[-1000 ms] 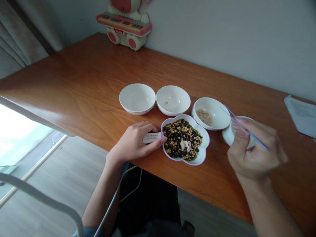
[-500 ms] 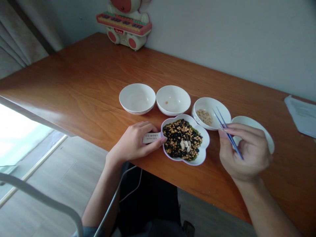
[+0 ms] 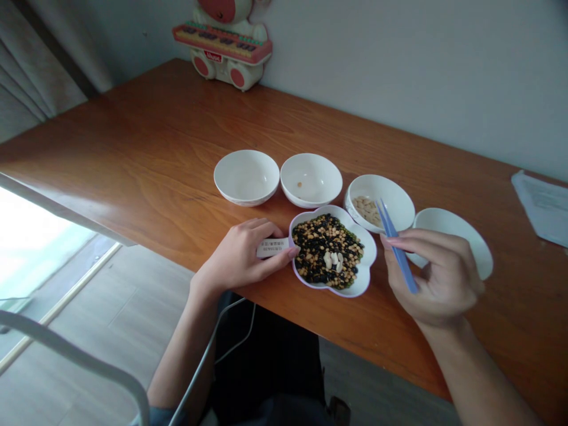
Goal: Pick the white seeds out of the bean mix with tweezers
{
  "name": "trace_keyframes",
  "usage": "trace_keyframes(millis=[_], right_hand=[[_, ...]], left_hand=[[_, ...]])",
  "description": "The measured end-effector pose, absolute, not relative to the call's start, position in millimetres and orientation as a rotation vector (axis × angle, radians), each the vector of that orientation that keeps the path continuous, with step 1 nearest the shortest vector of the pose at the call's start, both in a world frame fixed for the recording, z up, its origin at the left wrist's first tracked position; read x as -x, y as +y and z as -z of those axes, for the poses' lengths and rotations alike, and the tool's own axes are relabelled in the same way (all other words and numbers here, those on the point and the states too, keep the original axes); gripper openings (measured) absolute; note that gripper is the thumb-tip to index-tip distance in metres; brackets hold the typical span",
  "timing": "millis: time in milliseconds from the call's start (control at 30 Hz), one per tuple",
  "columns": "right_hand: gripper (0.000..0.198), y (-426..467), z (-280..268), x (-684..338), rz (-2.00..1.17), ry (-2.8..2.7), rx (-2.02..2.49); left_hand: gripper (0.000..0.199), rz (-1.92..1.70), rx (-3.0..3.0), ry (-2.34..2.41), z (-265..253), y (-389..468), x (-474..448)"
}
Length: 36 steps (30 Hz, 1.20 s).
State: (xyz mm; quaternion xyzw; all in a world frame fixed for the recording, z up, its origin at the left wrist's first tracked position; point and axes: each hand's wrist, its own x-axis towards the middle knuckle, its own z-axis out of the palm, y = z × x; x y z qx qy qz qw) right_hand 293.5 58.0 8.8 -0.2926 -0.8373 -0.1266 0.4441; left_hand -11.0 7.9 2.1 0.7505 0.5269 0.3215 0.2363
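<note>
Head camera: your left fingers grip the flower-shaped bowl; your right fingers pinch blue tweezers over the kernel bowl.

A red label on the toy keyboard reads "Music".
</note>
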Motion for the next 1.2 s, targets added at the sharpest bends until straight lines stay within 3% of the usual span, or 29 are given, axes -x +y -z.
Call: trace_keyframes(millis=[400, 600, 800, 1200], right_hand=[[0.052, 55.9, -8.7, -293.3, 0.275, -2.094, 0.721], [0.037, 55.9, -5.9, -290.5, 0.188, -2.050, 0.760], [0.048, 56.2, -10.0, -288.7, 0.296, -2.113, 0.722], [0.051, 56.1, -11.0, -287.4, 0.260, -2.102, 0.780]], left_hand=[[0.031, -0.869, -2.055, 1.451, -1.5, 7.5, 11.2], [0.031, -0.883, -2.055, 1.450, -1.8, 7.5, 11.0], [0.031, -0.879, -2.045, 1.455, -0.4, 6.5, 11.3], [0.033, -0.865, -2.056, 1.456, 1.2, 6.4, 11.7]])
